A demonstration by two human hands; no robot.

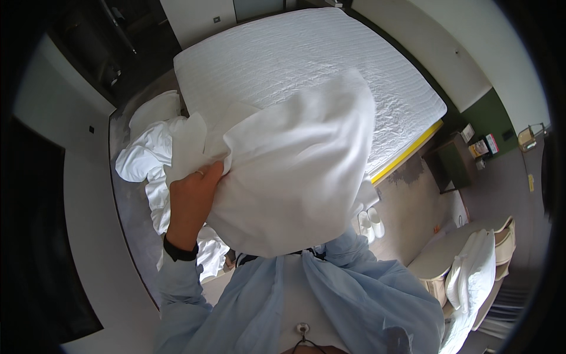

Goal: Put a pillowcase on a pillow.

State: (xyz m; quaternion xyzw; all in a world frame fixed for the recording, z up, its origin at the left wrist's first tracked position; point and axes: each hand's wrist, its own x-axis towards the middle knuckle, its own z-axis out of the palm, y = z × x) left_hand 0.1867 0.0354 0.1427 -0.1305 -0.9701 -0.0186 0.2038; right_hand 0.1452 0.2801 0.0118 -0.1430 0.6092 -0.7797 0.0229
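My left hand (196, 194), with a ring and a dark wristband, grips the edge of a large white cloth (292, 177) that looks like a bed sheet. The cloth is raised in front of my body and hangs over the near part of a bare white mattress (283, 57). Behind the cloth my right hand is hidden; only the blue sleeve (349, 248) on that side shows, at the cloth's lower right edge.
White bedding (146, 155) lies heaped on the floor at the left. White slippers (371, 225) stand right of the cloth. Farther right are a nightstand (451, 163) and a chair holding white pillows (475, 270). A wall runs along the left.
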